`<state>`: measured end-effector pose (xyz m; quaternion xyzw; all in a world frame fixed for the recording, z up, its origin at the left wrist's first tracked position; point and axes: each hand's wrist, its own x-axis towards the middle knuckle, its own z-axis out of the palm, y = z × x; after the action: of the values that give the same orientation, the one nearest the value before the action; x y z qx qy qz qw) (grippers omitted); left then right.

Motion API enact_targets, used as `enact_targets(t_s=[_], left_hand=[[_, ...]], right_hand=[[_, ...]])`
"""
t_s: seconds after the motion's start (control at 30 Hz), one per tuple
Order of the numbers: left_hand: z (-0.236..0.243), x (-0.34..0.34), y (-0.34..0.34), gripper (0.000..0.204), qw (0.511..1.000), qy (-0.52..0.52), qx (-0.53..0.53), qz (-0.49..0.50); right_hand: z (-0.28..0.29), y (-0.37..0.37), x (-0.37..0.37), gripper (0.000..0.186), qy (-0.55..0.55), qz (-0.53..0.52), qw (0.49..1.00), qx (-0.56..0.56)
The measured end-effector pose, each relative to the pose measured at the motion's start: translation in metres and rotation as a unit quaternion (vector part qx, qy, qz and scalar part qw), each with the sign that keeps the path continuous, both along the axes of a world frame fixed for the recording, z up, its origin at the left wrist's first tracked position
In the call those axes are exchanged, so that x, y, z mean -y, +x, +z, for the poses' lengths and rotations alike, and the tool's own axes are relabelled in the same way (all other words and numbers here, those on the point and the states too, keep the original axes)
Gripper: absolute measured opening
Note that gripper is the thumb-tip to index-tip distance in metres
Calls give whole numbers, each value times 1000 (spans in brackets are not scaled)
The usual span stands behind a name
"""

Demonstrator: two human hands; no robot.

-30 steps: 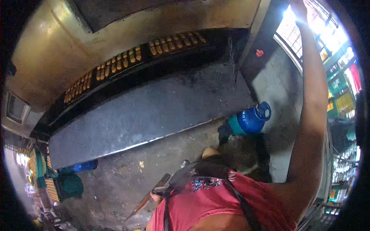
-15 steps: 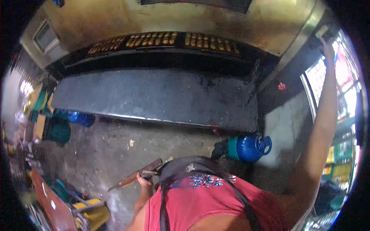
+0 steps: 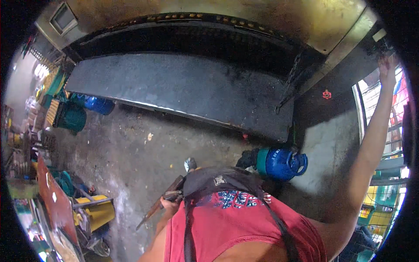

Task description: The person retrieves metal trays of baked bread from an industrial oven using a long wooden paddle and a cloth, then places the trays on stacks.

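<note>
My left hand (image 3: 169, 201) is closed round a dark wooden implement (image 3: 155, 208), held slanting at my left side beside my black apron (image 3: 203, 181). My right arm is stretched up along the right side, its hand (image 3: 386, 66) at a dark fixture (image 3: 382, 47) below a small pale box (image 3: 379, 35) on the wall; whether those fingers grip anything is too unclear to tell. In front of me a long grey metal ledge (image 3: 174, 89) runs below a dark oven opening (image 3: 209, 39), along whose upper part trays of golden pieces (image 3: 231, 20) show.
A blue gas cylinder (image 3: 283, 163) lies right of me; more blue containers (image 3: 98, 105) and a green one (image 3: 70, 117) are under the ledge's left end. A brown board (image 3: 54, 196) and yellow object (image 3: 98, 209) stand at lower left. A barred window (image 3: 369, 105) is at right.
The view has swung, so the oven's trays sit higher and show less. My right hand has come from the pale box to the dark fixture below it. My left hand still holds the implement.
</note>
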<state>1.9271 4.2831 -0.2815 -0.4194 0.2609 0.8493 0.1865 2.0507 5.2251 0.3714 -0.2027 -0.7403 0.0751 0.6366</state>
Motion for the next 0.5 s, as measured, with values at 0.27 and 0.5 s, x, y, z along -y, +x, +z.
enact_targets(t_s=[0.27, 0.5], left_hand=[[14, -27, -54, 51, 989, -134, -60, -11], [77, -57, -101, 38, 978, -99, -181, -25]], right_hand=[[-15, -7, -41, 46, -260, 321, 894, -172], [-20, -9, -46, 49, -209, 312, 913, -159]])
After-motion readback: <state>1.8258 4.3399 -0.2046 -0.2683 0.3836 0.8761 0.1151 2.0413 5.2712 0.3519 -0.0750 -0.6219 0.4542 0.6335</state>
